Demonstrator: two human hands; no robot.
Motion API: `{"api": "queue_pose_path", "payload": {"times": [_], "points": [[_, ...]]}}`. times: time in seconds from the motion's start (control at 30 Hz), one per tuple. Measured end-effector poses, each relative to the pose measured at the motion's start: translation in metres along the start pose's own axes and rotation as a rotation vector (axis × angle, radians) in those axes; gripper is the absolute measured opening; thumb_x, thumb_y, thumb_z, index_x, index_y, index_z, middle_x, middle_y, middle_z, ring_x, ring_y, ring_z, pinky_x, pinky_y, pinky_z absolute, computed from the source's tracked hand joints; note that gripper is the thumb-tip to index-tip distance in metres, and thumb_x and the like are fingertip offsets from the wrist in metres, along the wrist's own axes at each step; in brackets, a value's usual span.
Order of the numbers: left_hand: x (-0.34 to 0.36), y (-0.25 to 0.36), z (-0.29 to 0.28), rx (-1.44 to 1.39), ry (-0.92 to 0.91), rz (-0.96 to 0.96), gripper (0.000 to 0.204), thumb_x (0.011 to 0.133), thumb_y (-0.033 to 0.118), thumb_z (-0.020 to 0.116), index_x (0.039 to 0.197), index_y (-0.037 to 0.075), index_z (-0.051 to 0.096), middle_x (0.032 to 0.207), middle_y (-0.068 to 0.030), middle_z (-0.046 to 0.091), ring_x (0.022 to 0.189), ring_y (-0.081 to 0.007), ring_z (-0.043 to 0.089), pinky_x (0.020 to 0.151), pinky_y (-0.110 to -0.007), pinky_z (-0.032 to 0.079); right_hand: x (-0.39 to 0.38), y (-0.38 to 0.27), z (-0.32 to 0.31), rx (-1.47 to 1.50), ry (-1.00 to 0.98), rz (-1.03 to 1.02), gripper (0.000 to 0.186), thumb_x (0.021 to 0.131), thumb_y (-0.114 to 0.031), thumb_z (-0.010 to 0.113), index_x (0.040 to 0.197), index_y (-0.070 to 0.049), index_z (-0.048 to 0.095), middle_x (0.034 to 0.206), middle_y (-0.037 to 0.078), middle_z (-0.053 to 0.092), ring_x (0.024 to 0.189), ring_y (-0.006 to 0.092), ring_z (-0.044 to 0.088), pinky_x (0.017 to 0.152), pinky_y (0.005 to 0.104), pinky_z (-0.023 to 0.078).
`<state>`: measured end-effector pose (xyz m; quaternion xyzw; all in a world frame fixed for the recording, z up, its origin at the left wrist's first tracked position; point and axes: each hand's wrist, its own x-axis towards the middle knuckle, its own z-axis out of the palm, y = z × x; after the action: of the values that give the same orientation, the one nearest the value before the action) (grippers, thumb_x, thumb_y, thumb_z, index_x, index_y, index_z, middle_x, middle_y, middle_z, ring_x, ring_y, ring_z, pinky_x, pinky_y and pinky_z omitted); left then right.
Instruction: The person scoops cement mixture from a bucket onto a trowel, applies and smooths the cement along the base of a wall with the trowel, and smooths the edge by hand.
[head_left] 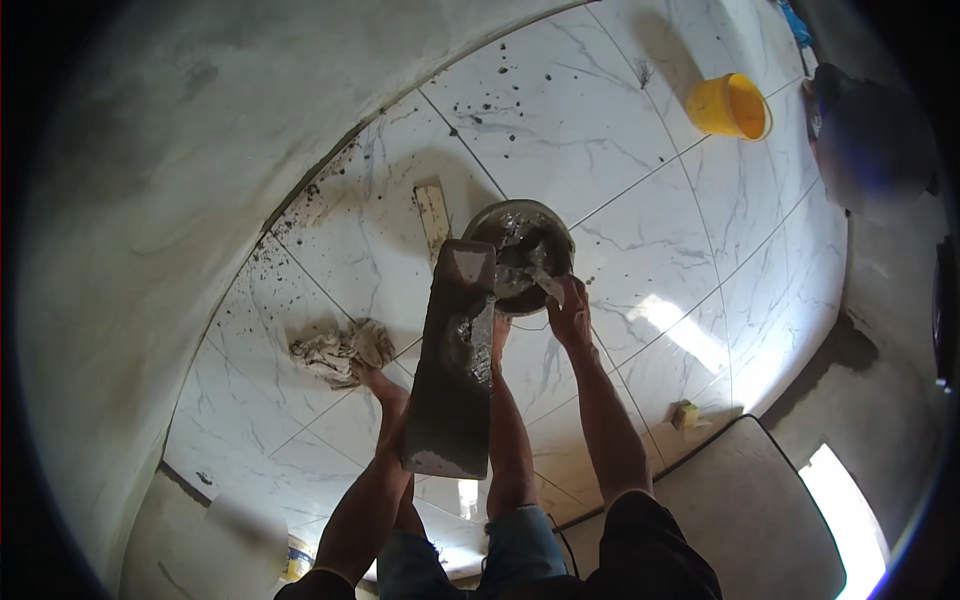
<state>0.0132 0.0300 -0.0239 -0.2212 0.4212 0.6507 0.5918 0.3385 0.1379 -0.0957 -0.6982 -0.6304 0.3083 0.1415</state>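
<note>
My left hand [402, 432] supports a long dark plastering float [445, 380] from beneath, its fingers mostly hidden. Wet grey mortar is smeared along the float's right side. Just beyond it stands a round bucket [557, 236] of wet mortar, partly covered by the float's far end. My right hand [568, 312] is closed on a small mortar-coated tool [545, 285] at the bucket's near right rim. A pale wooden strip [432, 210] lies on the tiles left of the bucket. My left bare foot [378, 380] touches a crumpled dirty cloth [330, 355].
A yellow bucket [705, 105] sits at the upper right, near a dark blurred shape [870, 140] I cannot make out. Mortar crumbs litter the marble-patterned floor [650, 230] along the curving-looking left wall [150, 200]. A small yellowish block [686, 415] lies near a pale slab [720, 510] at lower right.
</note>
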Motion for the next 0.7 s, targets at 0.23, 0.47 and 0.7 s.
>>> {"api": "queue_pose_path", "payload": {"times": [0.23, 0.47, 0.7], "points": [[0.001, 0.009, 0.006, -0.046, -0.009, 0.055, 0.038, 0.102, 0.039, 0.041, 0.121, 0.009, 0.053, 0.102, -0.0063, 0.057, 0.088, -0.0191, 0.058, 0.08, -0.035, 0.05, 0.009, 0.055, 0.008, -0.024, 0.063, 0.124, 0.049, 0.082, -0.013, 0.064, 0.128, -0.003, 0.052, 0.118, 0.021, 0.058, 0.112, 0.038, 0.055, 0.096, 0.0439, 0.044], [0.006, 0.021, 0.001, -0.133, -0.012, 0.159, 0.037, 0.102, 0.039, 0.041, 0.121, 0.009, 0.053, 0.102, -0.0063, 0.056, 0.088, -0.0192, 0.057, 0.079, -0.035, 0.05, 0.018, 0.074, 0.014, 0.091, -0.125, 0.322, 0.06, 0.081, -0.019, 0.07, 0.135, -0.005, 0.047, 0.123, 0.021, 0.057, 0.105, 0.032, 0.06, 0.089, 0.0416, 0.049], [0.014, 0.021, -0.025, -0.1, -0.018, 0.112, 0.037, 0.102, 0.039, 0.042, 0.121, 0.009, 0.053, 0.102, -0.0063, 0.056, 0.088, -0.0193, 0.057, 0.079, -0.036, 0.05, 0.042, 0.072, 0.023, 0.29, -0.205, 0.578, 0.061, 0.08, -0.025, 0.069, 0.133, -0.007, 0.047, 0.119, 0.02, 0.063, 0.108, 0.0298, 0.063, 0.088, 0.0387, 0.051]]}}
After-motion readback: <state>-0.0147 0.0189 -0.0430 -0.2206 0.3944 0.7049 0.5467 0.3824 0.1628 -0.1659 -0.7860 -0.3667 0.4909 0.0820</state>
